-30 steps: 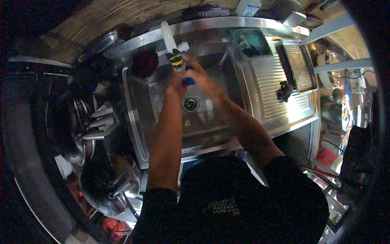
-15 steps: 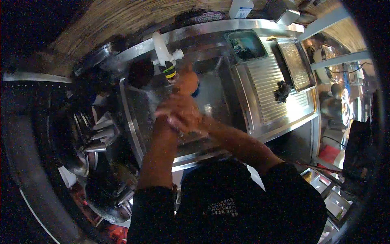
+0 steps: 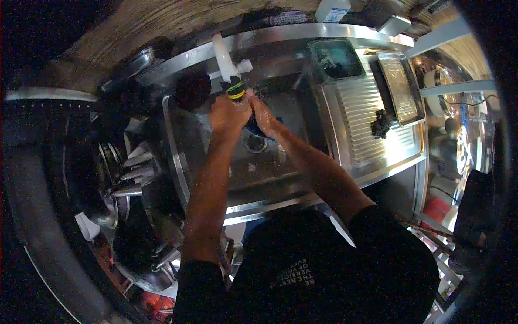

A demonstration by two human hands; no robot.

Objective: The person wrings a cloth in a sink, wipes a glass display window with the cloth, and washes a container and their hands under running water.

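Over the metal sink point(image 3: 297, 186), my left hand point(image 3: 229, 114) and my right hand point(image 3: 263, 116) are side by side just below the white faucet point(image 3: 222, 56), whose spout end is wrapped in black and yellow tape point(image 3: 236, 90). Water seems to run from it onto my hands. The fingers of both hands are bunched near the spout and partly hidden, so I cannot tell whether they hold anything. Something dark blue point(image 3: 259, 128) shows beneath my hands, near the drain point(image 3: 255, 143).
Right of the sink, a ribbed drainboard point(image 3: 361, 124) bears a dark scrubber point(image 3: 381, 123) and a metal tray point(image 3: 400, 89). A greenish container point(image 3: 337, 59) sits at the back. Pans with handles point(image 3: 116, 189) stand at the left, and a white bottle point(image 3: 333, 11) behind the sink.
Half a second ago my hands were rubbing together, the right over the left wrist, lower in the sink. They have since moved apart and up to the faucet spout.
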